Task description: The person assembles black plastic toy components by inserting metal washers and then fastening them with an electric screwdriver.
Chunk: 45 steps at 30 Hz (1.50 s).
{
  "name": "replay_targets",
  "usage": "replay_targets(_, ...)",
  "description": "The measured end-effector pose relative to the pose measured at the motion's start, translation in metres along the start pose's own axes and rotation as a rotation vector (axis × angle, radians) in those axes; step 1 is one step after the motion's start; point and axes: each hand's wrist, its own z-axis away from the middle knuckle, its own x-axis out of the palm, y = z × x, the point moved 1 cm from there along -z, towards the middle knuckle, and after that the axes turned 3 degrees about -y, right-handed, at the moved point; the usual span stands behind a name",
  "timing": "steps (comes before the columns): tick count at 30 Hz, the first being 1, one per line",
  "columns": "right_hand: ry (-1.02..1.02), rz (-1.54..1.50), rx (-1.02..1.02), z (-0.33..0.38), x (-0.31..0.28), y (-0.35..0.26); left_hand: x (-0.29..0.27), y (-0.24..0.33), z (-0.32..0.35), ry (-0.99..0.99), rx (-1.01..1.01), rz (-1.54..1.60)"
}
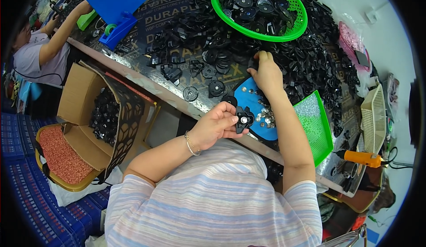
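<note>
My left hand [214, 127] holds a small black plastic part [243, 119] with a round silver metal piece at its middle. Thumb and fingers pinch it just above my lap, at the table's near edge. Farther out, my right hand [267, 71] reaches to the edge of a heap of black plastic parts [306, 65]. Its thumb and fingers curl around a dark part there, mostly lost against the heap. Between my arms lies a blue mat [250, 101] with several round silver metal pieces [265, 117]. Round black discs [216, 88] lie left of the mat.
A green basket [259, 37] full of black parts stands on the far side. At right are a green tray [329, 134] of small pieces and an orange-handled tool [362, 158]. A blue tape dispenser [119, 29] and an open cardboard box [82, 85] are at left, near another person [42, 54].
</note>
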Motion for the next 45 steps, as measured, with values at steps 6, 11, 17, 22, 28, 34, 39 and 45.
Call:
replay_targets(6,-0.143,-0.103,0.047,-0.007,0.000,0.004,0.000,0.004,0.003,0.021,0.010,-0.012)
replay_targets(11,-0.045,0.019,0.082,-0.004,-0.006,-0.007,0.001,0.003,0.005,0.037,0.009,-0.025)
replay_targets(17,-0.079,0.009,0.072,-0.007,-0.008,-0.003,0.004,0.004,0.008,0.024,-0.005,-0.027)
replay_targets(22,-0.112,-0.008,0.050,-0.007,0.001,0.001,0.000,0.006,0.015,0.058,0.007,-0.016)
replay_targets(28,-0.088,-0.096,0.084,-0.009,0.006,-0.003,-0.003,0.007,0.023,0.054,0.022,0.015)
replay_targets(34,-0.023,-0.324,-0.047,0.008,-0.005,-0.015,-0.007,0.009,0.029,0.071,0.034,0.006)
replay_targets(39,-0.040,-0.285,-0.228,0.068,-0.040,-0.009,-0.010,0.005,0.029,0.037,0.026,0.009)
replay_targets(45,-0.142,-0.276,-0.126,0.146,-0.061,0.030,-0.005,-0.002,0.021,-0.015,-0.024,-0.021)
